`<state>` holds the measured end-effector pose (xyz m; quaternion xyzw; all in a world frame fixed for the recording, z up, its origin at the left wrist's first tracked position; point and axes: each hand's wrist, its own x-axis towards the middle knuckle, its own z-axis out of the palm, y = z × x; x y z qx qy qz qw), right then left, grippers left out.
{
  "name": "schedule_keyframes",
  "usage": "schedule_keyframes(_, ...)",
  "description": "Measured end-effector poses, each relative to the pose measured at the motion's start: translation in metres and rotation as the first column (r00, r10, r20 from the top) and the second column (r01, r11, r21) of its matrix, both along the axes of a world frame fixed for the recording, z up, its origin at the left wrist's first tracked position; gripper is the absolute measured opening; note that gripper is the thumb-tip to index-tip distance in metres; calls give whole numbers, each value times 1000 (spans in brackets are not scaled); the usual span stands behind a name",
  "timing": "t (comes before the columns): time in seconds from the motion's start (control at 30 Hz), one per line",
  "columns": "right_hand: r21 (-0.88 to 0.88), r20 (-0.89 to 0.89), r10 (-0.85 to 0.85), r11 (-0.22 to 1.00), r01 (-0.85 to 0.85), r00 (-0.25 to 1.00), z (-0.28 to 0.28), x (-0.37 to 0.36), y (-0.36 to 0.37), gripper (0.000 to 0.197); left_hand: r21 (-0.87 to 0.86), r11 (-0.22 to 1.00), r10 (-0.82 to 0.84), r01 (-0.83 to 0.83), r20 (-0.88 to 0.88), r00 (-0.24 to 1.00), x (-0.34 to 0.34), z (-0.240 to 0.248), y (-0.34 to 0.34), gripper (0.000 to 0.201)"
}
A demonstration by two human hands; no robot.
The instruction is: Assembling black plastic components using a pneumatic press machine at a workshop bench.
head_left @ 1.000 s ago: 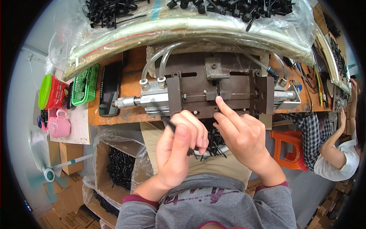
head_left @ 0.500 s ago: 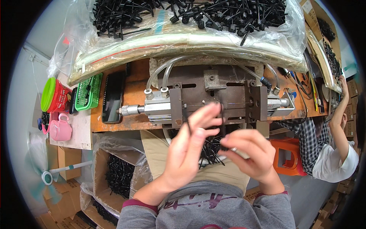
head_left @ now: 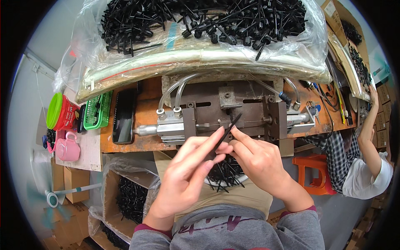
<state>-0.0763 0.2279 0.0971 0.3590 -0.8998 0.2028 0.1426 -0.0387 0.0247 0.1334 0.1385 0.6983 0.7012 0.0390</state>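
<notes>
My left hand [head_left: 185, 173] has its fingers closed on a thin black plastic stem part [head_left: 228, 132], which slants up and away across the fingertips. My right hand [head_left: 260, 160] is curled right beside it, thumb and fingertips pressed together by the stem. Whatever sits inside that pinch is hidden. Both hands are just in front of a dark metal clamping fixture [head_left: 208, 111] with a silver air cylinder [head_left: 171, 129] at its left end. A small steel block [head_left: 227, 98] stands at its middle. Under my hands, a white bowl [head_left: 239, 180] of black stem parts rests at my lap.
A plastic-lined tray [head_left: 200, 60] heaped with black parts spans the back. On the left are a phone [head_left: 124, 116], green basket [head_left: 98, 110], red tub [head_left: 66, 113] and pink mug [head_left: 68, 149]. A lined carton [head_left: 111, 183] stands below. Another person [head_left: 362, 166] sits right, near an orange stool [head_left: 314, 173].
My hands have come together in front of the fixture. The left has lowered slightly, and the stem, blurred before, now slants clearly between them. The view has shifted slightly.
</notes>
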Motion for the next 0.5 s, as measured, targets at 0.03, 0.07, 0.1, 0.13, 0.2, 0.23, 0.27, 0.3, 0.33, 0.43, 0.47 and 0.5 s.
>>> schedule_keyframes(0.03, -8, 27, 16, 1000, -16, 1000, 5, -1, 1, 24, 6, 997, 83, -82, -65, 994, 0, 1, 1, 50)
schedule_keyframes(0.07, -15, 53, 32, 999, -31, 998, 12, -5, 2, 25, 34, 992, 123, -122, -40, 992, 0, 3, 0, 48)
schedule_keyframes(0.1, -27, 82, 45, 999, -43, 996, 19, -8, 4, 25, 57, 986, 160, -159, -13, 987, 1, 4, -1, 47)
schedule_keyframes(0.13, -91, 99, 122, 989, -113, 988, 26, -17, 9, 30, -46, 980, 186, -194, -136, 973, 1, 2, -4, 46)
schedule_keyframes(0.2, -199, -67, 66, 977, -79, 996, 52, -39, 16, 24, -233, 927, 191, -292, -377, 906, 0, -4, -10, 43)
schedule_keyframes(0.23, -217, -143, -23, 976, -9, 989, 72, -50, 21, 19, -265, 914, 188, -308, -397, 899, 0, -6, -9, 41)
schedule_keyframes(0.27, -252, -262, -110, 967, 42, 959, 84, -66, 26, 16, -298, 898, 184, -325, -418, 890, 0, -8, -5, 40)
schedule_keyframes(0.3, -242, -293, -234, 956, 165, 927, 97, -81, 27, 16, -332, 877, 183, -347, -437, 881, 0, -15, -1, 38)
schedule_keyframes(0.33, -172, -437, -193, 977, 129, 878, 106, -106, 35, 16, -340, 853, 185, -397, -514, 838, -5, -22, 8, 33)
schedule_keyframes(0.43, 186, -472, -65, 967, 172, 879, 118, -169, 62, 32, -461, 768, 86, -445, -614, 785, -13, -39, 25, 31)
schedule_keyframes(0.47, 271, -431, -21, 950, 151, 902, 114, -185, 59, 35, -486, 753, 65, -444, -616, 785, -13, -45, 27, 29)
schedule_keyframes(0.5, 358, -386, 15, 924, 134, 922, 113, -192, 55, 38, -506, 743, 44, -438, -615, 787, -13, -50, 29, 28)
